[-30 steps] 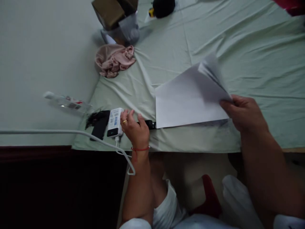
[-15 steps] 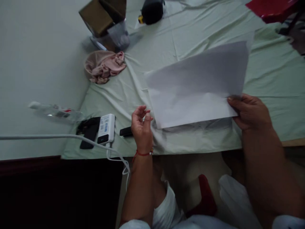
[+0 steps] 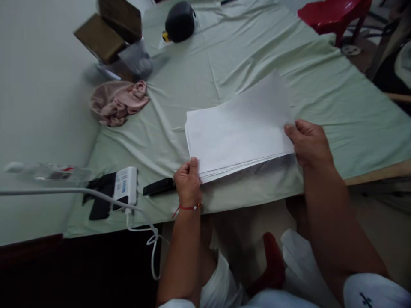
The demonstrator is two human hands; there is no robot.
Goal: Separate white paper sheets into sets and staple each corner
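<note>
A stack of white paper sheets (image 3: 237, 132) lies on the pale green cloth of the table (image 3: 257, 55), near its front edge. My left hand (image 3: 188, 182) grips the stack's near left corner, fingers curled round it. My right hand (image 3: 308, 143) holds the stack's right edge, thumb on top. A small black object (image 3: 159, 187) lies just left of my left hand.
A white power bank (image 3: 125, 185) with a white cable (image 3: 64, 191) and a black device (image 3: 99, 201) lie at the front left. A pink cloth (image 3: 117, 102), brown boxes (image 3: 107, 30) and a black object (image 3: 180, 20) sit further back. A red chair (image 3: 334, 13) stands at the far right.
The raised sheet has come down flat onto the stack. My left hand moved from the power bank to the stack's near left corner and closed on it. The view shifted.
</note>
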